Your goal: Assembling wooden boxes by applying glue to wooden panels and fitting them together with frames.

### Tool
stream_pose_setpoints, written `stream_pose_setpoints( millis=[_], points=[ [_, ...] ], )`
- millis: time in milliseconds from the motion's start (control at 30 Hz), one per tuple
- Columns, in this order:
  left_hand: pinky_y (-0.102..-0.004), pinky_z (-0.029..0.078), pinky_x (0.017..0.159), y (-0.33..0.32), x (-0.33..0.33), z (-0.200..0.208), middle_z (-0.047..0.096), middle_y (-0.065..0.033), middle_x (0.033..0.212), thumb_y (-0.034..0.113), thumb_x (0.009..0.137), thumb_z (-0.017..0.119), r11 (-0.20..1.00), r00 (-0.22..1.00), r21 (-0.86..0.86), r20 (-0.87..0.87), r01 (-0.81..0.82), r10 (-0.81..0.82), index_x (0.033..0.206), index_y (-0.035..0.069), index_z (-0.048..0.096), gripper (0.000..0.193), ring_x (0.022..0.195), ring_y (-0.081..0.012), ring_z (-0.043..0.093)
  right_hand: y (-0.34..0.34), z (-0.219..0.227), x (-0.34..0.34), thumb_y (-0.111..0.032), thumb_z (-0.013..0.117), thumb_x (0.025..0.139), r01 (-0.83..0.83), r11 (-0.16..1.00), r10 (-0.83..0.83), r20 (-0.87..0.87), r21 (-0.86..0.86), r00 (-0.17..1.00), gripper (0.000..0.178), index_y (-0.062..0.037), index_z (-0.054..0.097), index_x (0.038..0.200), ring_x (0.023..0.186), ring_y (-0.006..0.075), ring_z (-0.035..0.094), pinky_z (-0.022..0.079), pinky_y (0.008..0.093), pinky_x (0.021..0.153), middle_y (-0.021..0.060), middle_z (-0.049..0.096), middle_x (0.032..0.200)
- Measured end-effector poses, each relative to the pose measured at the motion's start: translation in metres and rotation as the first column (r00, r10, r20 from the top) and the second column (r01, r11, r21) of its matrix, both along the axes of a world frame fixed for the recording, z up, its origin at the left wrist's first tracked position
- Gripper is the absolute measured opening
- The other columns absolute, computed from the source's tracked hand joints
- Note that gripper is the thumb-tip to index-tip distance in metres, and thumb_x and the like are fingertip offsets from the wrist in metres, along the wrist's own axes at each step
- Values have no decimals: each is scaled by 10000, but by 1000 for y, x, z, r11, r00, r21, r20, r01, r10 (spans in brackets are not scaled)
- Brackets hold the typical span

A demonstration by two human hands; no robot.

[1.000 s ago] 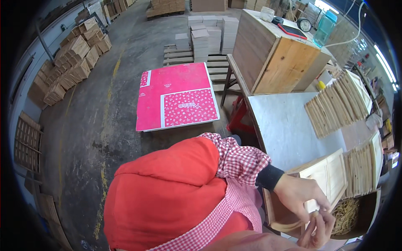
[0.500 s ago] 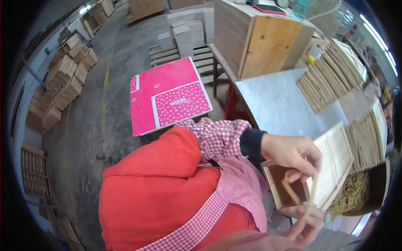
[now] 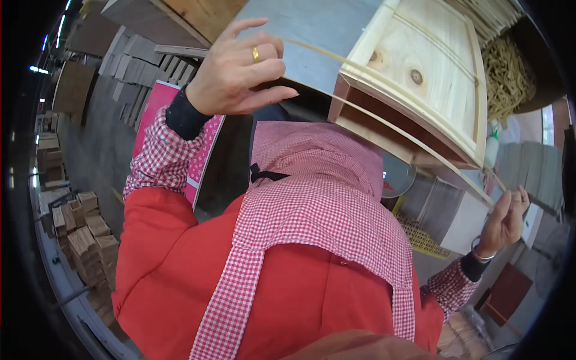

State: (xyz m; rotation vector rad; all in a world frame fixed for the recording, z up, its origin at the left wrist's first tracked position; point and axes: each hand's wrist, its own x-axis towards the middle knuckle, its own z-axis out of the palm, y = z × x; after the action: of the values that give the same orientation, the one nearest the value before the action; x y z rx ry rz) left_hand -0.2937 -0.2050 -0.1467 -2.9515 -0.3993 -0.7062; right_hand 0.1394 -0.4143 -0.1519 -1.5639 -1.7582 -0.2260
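Observation:
My left hand point(image 3: 243, 72) is raised at the upper left, a ring on one finger, its bent fingers hooked in a stretched pale rubber band point(image 3: 315, 49). At the other end, my right hand point(image 3: 507, 219) pinches the band at the lower right. Two long strands run between my hands, passing by the near end of a wooden box point(image 3: 429, 66). That end is open and its inside looks dark. A pale double line crosses the box's top panel; I cannot tell whether it is another band or a groove.
Beside the box, a dark container point(image 3: 543, 66) holds a heap of rubber bands point(image 3: 507, 81). Stacked wooden panels point(image 3: 489, 18) stand at the top right. The grey tabletop point(image 3: 318, 24) lies beyond my left hand. A pink board point(image 3: 153, 102) and wood stacks point(image 3: 90, 240) are at the left.
My hands have moved far apart, left hand to the upper left and right hand to the right, stretching the band between them. The whole view has turned, bringing the box to the top.

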Motion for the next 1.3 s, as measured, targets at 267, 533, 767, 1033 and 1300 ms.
stream_pose_setpoints(
  millis=[267, 533, 767, 1033, 1300],
  points=[
    [-495, 338, 1063, -2, -3, -37, 577, -15, 786, 201, 729, 764, 995, 997, 62, -8, -78, 78, 792, 95, 579, 223, 1017, -181, 617, -10, -22, -25, 84, 600, 797, 95, 993, -79, 227, -64, 971, 142, -15, 552, 709, 682, 162, 563, 387, 452, 1011, 53, 580, 699],
    [-573, 301, 1073, -10, 15, -29, 608, -69, 849, 90, 675, 782, 992, 995, 80, -23, -96, 98, 792, 47, 604, 217, 1036, -265, 622, 12, -15, -28, 54, 660, 683, 69, 997, -57, 304, -29, 951, 250, -75, 459, 613, 764, 193, 644, 330, 472, 1037, 34, 608, 683],
    [-562, 312, 1066, -15, 12, -38, 619, -54, 897, 95, 666, 784, 995, 993, 33, -70, -96, 98, 803, 62, 607, 226, 1059, -250, 610, 4, -24, -30, 79, 642, 682, 18, 991, 18, 256, -136, 967, 240, -76, 472, 613, 847, 214, 666, 321, 487, 1048, 30, 580, 652],
    [-538, 315, 1073, -47, 10, -96, 606, -35, 1183, 113, 765, 695, 988, 977, 42, -149, -150, 155, 1124, 119, 644, 363, 1214, -246, 501, -11, -79, -25, -46, 726, 703, 11, 997, 12, 284, -77, 959, 191, -94, 546, 664, 1046, 218, 590, 316, 485, 1049, 4, 639, 835],
    [-555, 290, 1084, -67, -15, -122, 509, -9, 1331, 167, 813, 636, 980, 926, 103, -325, -169, 194, 1310, 175, 546, 505, 1288, -240, 416, -22, -107, -25, -152, 715, 754, -33, 994, 78, 469, -103, 880, 112, -101, 616, 742, 1181, 230, 487, 285, 475, 1076, 18, 635, 982]
  ],
)
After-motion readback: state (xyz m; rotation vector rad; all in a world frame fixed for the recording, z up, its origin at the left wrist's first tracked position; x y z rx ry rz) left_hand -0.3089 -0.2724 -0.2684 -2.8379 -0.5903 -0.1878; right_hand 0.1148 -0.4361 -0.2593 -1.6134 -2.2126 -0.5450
